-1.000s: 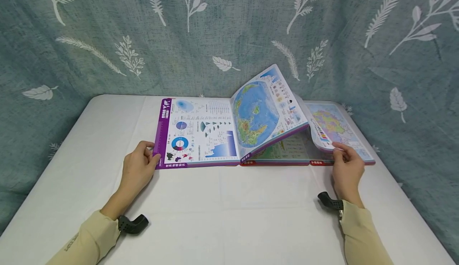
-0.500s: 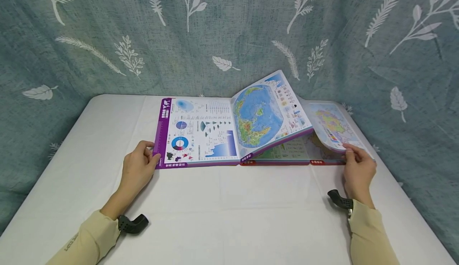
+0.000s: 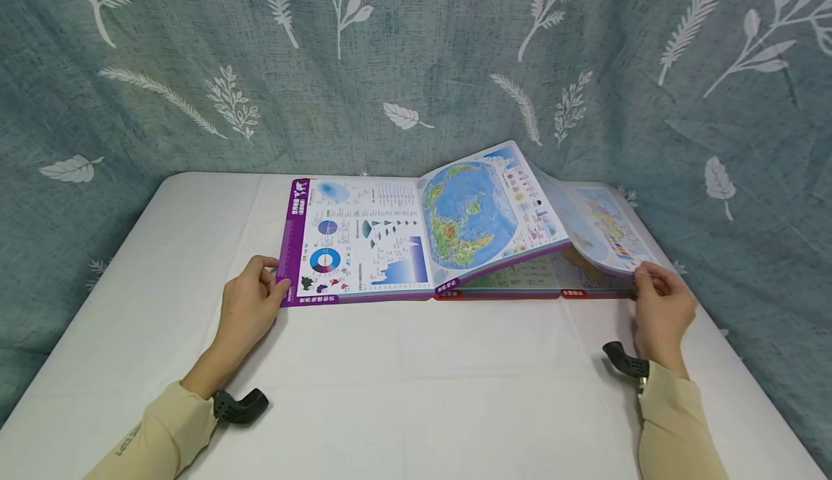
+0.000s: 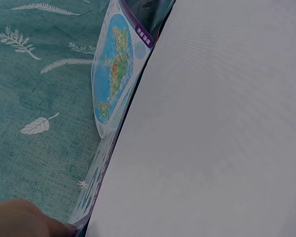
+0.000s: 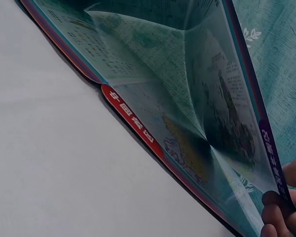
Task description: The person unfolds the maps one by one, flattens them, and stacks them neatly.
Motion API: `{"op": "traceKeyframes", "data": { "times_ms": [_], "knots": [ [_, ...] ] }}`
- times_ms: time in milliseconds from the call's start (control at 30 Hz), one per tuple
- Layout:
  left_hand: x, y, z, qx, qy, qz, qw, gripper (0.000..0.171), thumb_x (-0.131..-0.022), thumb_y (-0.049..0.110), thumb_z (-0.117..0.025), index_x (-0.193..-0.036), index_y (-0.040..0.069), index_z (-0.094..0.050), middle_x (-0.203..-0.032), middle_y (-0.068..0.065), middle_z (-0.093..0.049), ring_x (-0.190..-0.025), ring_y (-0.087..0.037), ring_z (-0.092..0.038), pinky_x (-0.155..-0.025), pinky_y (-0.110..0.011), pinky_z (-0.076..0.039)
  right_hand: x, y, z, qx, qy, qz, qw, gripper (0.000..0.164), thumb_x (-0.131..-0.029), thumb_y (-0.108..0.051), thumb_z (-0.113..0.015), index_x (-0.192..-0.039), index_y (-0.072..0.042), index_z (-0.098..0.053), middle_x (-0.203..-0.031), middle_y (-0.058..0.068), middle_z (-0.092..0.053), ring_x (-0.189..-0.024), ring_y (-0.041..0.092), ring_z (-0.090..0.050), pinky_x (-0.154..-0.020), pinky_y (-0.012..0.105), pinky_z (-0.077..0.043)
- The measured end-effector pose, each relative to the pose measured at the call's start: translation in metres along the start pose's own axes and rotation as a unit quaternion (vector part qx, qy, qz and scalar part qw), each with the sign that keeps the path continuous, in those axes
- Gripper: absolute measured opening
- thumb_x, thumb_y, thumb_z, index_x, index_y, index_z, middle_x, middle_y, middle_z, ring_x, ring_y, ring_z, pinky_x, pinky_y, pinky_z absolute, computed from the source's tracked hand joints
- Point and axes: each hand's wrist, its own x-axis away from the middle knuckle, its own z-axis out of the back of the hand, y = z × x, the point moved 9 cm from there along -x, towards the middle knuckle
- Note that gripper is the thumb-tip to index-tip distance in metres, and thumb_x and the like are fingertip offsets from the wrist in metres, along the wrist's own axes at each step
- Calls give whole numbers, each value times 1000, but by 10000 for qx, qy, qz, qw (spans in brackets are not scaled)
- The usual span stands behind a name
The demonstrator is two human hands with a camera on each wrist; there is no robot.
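A laminated folding map (image 3: 360,238) with purple edges spreads across the table. Its left panel lies flat, its middle panel (image 3: 468,209) with a blue globe is tilted up, and a right panel (image 3: 585,224) bends down from it. My left hand (image 3: 250,305) holds the lower left edge between thumb and fingers; it enters the left wrist view at a corner. The right panel's lower right corner is pinched by my right hand (image 3: 666,314). Beneath the raised panels lie glossy map panels with red labels (image 5: 133,121), partly covered.
A white cloth (image 3: 416,393) covers the table. Behind and beside it hangs a green curtain (image 3: 312,119) with white leaf prints. Both wrists wear a black camera mount (image 3: 240,408).
My right hand has moved to the right with the panel's corner. The tilted middle panel has sunk lower and flatter, while my left hand has stayed in place.
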Motion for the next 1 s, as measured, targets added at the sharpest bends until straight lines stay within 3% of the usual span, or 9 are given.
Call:
{"op": "traceKeyframes", "data": {
  "times_ms": [233,367,533,633,767,867,1000],
  "knots": [
    [0,-2,-1,-29,-14,60,10000,32,-96,7,-73,-125,-5,-63,-77,-9,-58,-67,-20,-48,-60,-28,-35,-2,2,8,90,195,52,9998,48,-95,-22,-78,-141,-11,-67,-99,-14,-59,-83,-3,-54,-64,7,-42],
    [0,-2,-1,-38,-10,42,10000,32,-96,7,-73,-125,-5,-63,-76,-9,-58,-66,-20,-48,-60,-28,-35,-2,3,12,496,282,53,9984,58,-94,-24,-79,-148,-14,-61,-99,-14,-56,-85,-4,-51,-66,7,-41],
    [0,-2,-1,-27,7,-15,10000,32,-96,7,-73,-124,-5,-63,-75,-8,-58,-65,-20,-47,-60,-29,-35,-4,7,14,731,319,-54,9968,62,-94,-13,-76,-153,-18,-56,-106,-14,-57,-89,-4,-52,-74,6,-43],
    [0,-3,-2,-7,-10,-12,10000,32,-96,7,-73,-124,-4,-63,-76,-8,-58,-66,-19,-47,-60,-28,-35,-6,10,13,1100,270,-87,9935,63,-96,-11,-74,-155,-17,-53,-123,-4,-61,-99,-1,-54,-87,11,-45],
    [0,-2,-2,17,-19,-27,10000,32,-96,7,-74,-124,-5,-63,-76,-8,-58,-66,-19,-47,-59,-28,-36,-5,10,12,1707,226,-5,9851,62,-98,-20,-70,-156,-14,-51,-141,8,-59,-111,4,-54,-98,17,-44],
    [-1,-1,-1,25,-14,-34,10000,32,-96,7,-74,-124,-5,-63,-76,-8,-59,-65,-19,-47,-59,-28,-36,-5,9,13,1769,269,72,9838,62,-96,-26,-69,-154,-12,-54,-133,6,-61,-107,3,-53,-94,15,-44],
    [0,-1,1,40,-18,2,10000,32,-96,7,-73,-124,-5,-63,-77,-8,-59,-66,-19,-48,-59,-27,-36,-5,8,16,1635,435,177,9854,60,-95,-31,-72,-150,-11,-59,-115,-6,-59,-95,-3,-50,-86,12,-40]
  ]
}}
